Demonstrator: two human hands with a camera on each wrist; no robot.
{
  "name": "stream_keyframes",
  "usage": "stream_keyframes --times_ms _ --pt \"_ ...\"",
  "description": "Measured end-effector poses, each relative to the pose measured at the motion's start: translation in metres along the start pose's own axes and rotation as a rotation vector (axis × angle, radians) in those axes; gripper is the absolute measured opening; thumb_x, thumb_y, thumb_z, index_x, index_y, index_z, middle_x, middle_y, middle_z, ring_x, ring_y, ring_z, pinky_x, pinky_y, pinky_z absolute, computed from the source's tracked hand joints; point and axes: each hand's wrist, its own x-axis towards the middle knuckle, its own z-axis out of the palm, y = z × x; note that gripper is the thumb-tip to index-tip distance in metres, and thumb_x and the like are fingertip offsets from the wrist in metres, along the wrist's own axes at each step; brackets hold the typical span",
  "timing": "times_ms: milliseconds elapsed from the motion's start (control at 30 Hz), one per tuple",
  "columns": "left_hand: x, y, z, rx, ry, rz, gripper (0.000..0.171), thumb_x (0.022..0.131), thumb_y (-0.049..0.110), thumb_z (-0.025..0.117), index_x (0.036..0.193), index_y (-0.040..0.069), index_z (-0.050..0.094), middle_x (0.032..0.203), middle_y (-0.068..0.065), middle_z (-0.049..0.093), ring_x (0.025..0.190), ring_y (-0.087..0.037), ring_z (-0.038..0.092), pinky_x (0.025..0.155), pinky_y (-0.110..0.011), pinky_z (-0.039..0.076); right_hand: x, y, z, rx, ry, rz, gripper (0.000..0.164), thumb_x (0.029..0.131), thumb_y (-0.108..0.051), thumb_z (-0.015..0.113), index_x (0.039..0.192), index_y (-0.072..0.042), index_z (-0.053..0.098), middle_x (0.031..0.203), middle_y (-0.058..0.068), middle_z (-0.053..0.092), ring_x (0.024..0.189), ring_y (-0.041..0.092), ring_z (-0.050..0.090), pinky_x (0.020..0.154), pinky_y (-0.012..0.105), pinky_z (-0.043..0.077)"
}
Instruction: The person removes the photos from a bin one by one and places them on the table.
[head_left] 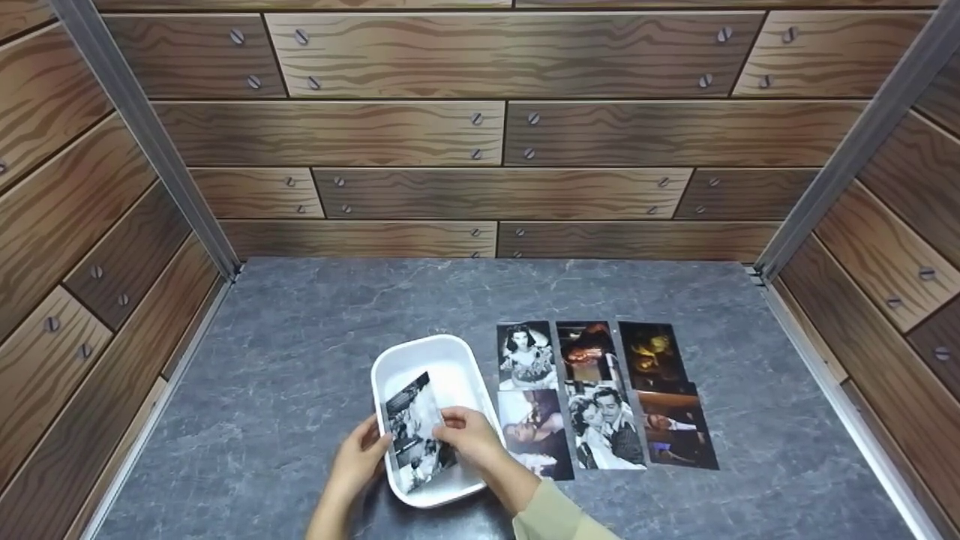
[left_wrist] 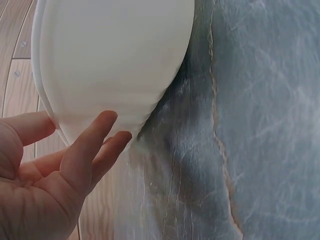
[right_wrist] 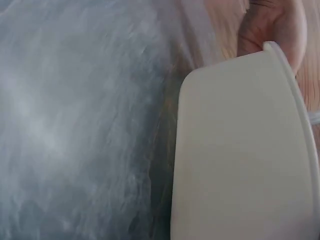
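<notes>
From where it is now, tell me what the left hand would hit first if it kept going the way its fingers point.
The left hand points right, at the white tub; its fingertips are already about at the tub's outer wall, so that comes first. Actual contact is unclear.

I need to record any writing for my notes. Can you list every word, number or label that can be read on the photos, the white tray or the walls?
None can be read.
Photos on the table: pictures only.
Photo in the hands: too small to tell.
White tray: plain, no label.
Walls: printed planks and screws, no writing.
</notes>
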Motion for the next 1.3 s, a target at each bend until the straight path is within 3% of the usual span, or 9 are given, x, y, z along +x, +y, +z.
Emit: stream_keyframes --times_ms 167,267,467,600,700,867,1100,1300 --pt "0.002 0.002 -0.001 0.024 0.006 -0.049 0.056 0.097 0.011 0.057 0.142 -0.014 0.034 0.138 -0.036 0.045 0.124 -0.048 0.050 0.081 -0.042 0.058 -0.003 -0.010 -0.005 -0.066 0.054 -0.066 0.032 0.083 -0.004 0.068 0.109 0.013 0.062 0.094 0.017 0.071 0.084 0.015 0.064 0.079 0.030 0.056" --pt "0.003 0.003 -0.001 0.036 0.007 -0.075 0.057 0.097 0.013 0.058 0.143 -0.012 0.034 0.139 -0.035 0.045 0.125 -0.047 0.050 0.080 -0.042 0.058 -0.004 -0.021 -0.014 -0.047 0.109 -0.098 0.034 0.084 -0.004 0.067 0.111 0.014 0.060 0.099 0.023 0.069 0.092 0.023 0.067 0.086 0.035 0.056" --pt "0.004 0.004 -0.001 0.051 0.006 -0.092 0.057 0.097 0.013 0.057 0.143 -0.012 0.034 0.139 -0.035 0.044 0.125 -0.047 0.050 0.081 -0.043 0.058 -0.004 -0.041 -0.052 0.021 0.213 -0.081 0.036 0.087 -0.008 0.068 0.117 0.009 0.059 0.111 0.024 0.067 0.098 0.024 0.066 0.093 0.037 0.054" --pt "0.006 0.004 0.000 0.059 -0.007 -0.102 0.058 0.098 0.015 0.056 0.144 -0.011 0.033 0.141 -0.035 0.042 0.127 -0.048 0.048 0.084 -0.044 0.058 -0.003 -0.039 -0.098 -0.007 0.340 -0.077 0.033 0.088 -0.009 0.068 0.116 0.007 0.062 0.108 0.022 0.069 0.089 0.016 0.066 0.084 0.028 0.054" --pt "0.006 0.004 0.000 0.070 -0.004 -0.114 0.059 0.097 0.016 0.057 0.144 -0.011 0.033 0.141 -0.034 0.043 0.127 -0.047 0.048 0.086 -0.044 0.057 -0.004 -0.030 -0.141 -0.050 0.449 -0.090 0.033 0.088 -0.008 0.068 0.116 0.009 0.062 0.095 0.015 0.073 0.078 0.006 0.062 0.072 0.020 0.049" --pt "0.005 0.004 0.000 0.061 -0.001 -0.110 0.058 0.097 0.015 0.057 0.143 -0.012 0.034 0.139 -0.035 0.044 0.126 -0.047 0.049 0.087 -0.044 0.057 -0.015 -0.011 -0.219 -0.011 0.594 -0.061 0.039 0.092 -0.008 0.063 0.122 0.014 0.055 0.074 -0.012 0.064 0.068 -0.004 0.054 0.065 0.014 0.044" --pt "0.005 0.005 -0.001 0.052 -0.008 -0.113 0.059 0.097 0.016 0.057 0.144 -0.011 0.033 0.141 -0.034 0.043 0.127 -0.047 0.048 0.087 -0.047 0.056 -0.033 0.019 -0.316 -0.049 0.781 0.097 0.049 0.093 -0.023 0.062 0.130 0.009 0.052 0.077 -0.024 0.052 0.073 -0.009 0.047 0.071 0.010 0.041" --pt "0.003 0.003 -0.001 0.057 -0.014 -0.092 0.060 0.097 0.017 0.058 0.144 -0.011 0.033 0.141 -0.035 0.042 0.126 -0.049 0.048 0.086 -0.048 0.056 -0.048 0.034 -0.368 0.030 0.821 0.243 0.057 0.094 -0.028 0.061 0.141 0.001 0.045 0.082 -0.025 0.049 0.088 -0.005 0.046 0.086 0.011 0.040"
